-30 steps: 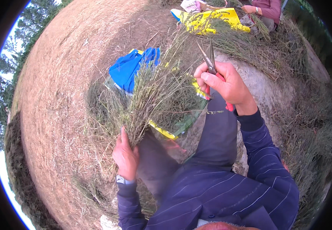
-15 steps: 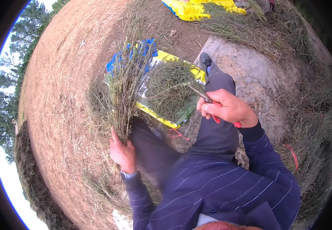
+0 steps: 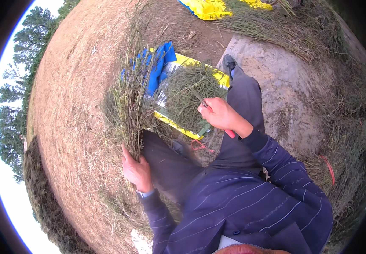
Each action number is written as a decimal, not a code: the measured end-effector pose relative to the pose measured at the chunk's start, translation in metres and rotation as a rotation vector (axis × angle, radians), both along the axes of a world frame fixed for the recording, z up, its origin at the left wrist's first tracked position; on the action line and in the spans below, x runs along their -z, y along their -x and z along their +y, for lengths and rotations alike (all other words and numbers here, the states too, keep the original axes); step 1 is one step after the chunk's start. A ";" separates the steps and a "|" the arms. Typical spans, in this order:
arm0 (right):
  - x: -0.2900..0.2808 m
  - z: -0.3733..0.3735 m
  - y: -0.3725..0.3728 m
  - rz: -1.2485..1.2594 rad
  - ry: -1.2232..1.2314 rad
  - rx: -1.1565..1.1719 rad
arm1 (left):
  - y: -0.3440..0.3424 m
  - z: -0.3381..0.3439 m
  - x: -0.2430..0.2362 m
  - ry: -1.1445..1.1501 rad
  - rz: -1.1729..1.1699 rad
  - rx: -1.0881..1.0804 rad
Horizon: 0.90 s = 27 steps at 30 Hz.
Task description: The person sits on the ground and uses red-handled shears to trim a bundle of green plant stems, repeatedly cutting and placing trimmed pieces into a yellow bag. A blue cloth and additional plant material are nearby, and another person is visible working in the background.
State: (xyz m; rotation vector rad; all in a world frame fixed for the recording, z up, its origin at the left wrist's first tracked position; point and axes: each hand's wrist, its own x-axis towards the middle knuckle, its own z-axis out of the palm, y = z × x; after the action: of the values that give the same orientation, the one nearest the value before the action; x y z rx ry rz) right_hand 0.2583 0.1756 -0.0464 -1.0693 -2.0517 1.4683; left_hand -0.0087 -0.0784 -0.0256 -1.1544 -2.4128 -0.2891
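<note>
My left hand (image 3: pixel 137 172) is closed round the lower stems of a tall bundle of dry greenish stalks (image 3: pixel 131 101), which stands upright beside my left leg. My right hand (image 3: pixel 222 114) grips red-handled shears (image 3: pixel 230 133); the blades point up and left over the pile of cuttings (image 3: pixel 183 93). Whether the blades are apart is hard to make out. The cuttings lie on a yellow, white and blue sheet or sack (image 3: pixel 178 128) between my legs. Its bunched blue part (image 3: pixel 162 67) is partly behind the bundle.
Cut stalks (image 3: pixel 272 36) are heaped at the far right, near another yellow and blue sack (image 3: pixel 208 9). A pale flat slab (image 3: pixel 267 80) lies by my right foot. Red strings lie near the sheet (image 3: pixel 200 146) and at the right (image 3: pixel 327 169). Straw-covered ground (image 3: pixel 68 106) stretches left.
My right hand has moved left and slightly down with the shears, over the near side of the cuttings. My left hand keeps its hold while the bundle's top shifts a little left.
</note>
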 end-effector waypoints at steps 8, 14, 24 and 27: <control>0.012 0.013 0.019 0.059 0.006 0.037 | 0.003 -0.003 -0.002 0.047 -0.050 -0.065; -0.003 -0.001 0.004 0.106 -0.017 -0.083 | 0.007 -0.007 0.002 0.072 -0.052 -0.109; 0.017 0.008 0.012 0.123 0.042 0.038 | 0.010 -0.003 0.003 0.066 -0.038 -0.086; 0.022 0.020 0.023 0.114 0.007 0.057 | 0.010 0.000 0.002 0.074 -0.027 -0.098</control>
State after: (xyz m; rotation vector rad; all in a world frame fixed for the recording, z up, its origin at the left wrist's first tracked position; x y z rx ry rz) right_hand 0.2356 0.1958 -0.0688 -1.0135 -1.9237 1.4742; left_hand -0.0190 -0.0789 -0.0277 -1.0661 -2.5132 -0.1872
